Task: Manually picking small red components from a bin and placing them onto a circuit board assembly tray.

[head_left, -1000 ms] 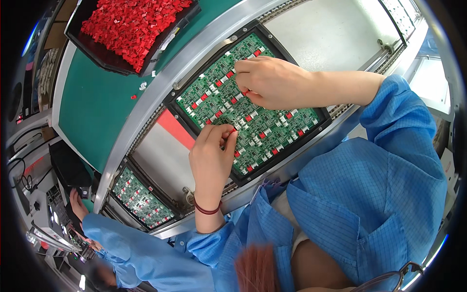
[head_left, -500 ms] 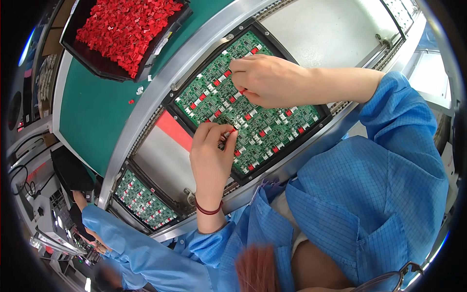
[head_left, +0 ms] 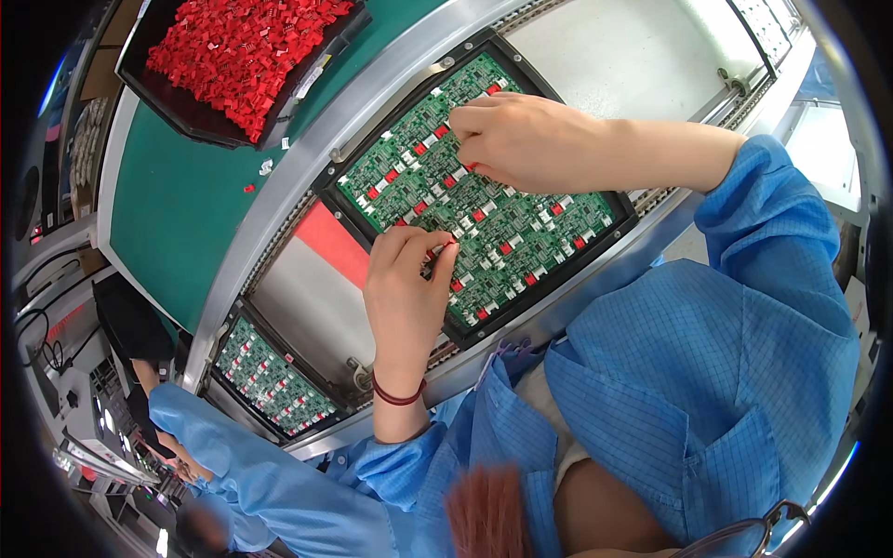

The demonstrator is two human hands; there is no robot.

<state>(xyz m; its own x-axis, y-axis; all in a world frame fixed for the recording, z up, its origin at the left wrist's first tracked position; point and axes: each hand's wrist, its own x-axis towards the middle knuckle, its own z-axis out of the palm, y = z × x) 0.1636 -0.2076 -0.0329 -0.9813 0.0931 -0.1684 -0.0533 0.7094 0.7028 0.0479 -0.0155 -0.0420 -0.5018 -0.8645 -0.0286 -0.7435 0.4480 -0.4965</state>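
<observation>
A green circuit board panel (head_left: 493, 265) lies in a black frame (head_left: 614, 221) on the conveyor, with several white and red connectors (head_left: 479, 215) standing on it. My left hand (head_left: 405, 284) pinches a small red connector (head_left: 452, 241) between thumb and index finger, just over the board's near-left part. My right hand (head_left: 530, 144) is closed over the board's upper right, its fingertips down among the connectors. Red shows at its thumb tip, but the curled fingers hide most of what they grip.
A black bin (head_left: 177, 126) heaped with red connectors (head_left: 246, 56) stands on the green mat (head_left: 177, 214) at far left. Some loose pieces lie beside it. Another framed board (head_left: 270, 381) sits farther down the metal rail (head_left: 246, 214). A co-worker's blue sleeve (head_left: 233, 456) is at lower left.
The framed board has shifted slightly up and to the right. My right hand has moved slightly the same way; my left hand stays nearly in place, still pinching the red connector.
</observation>
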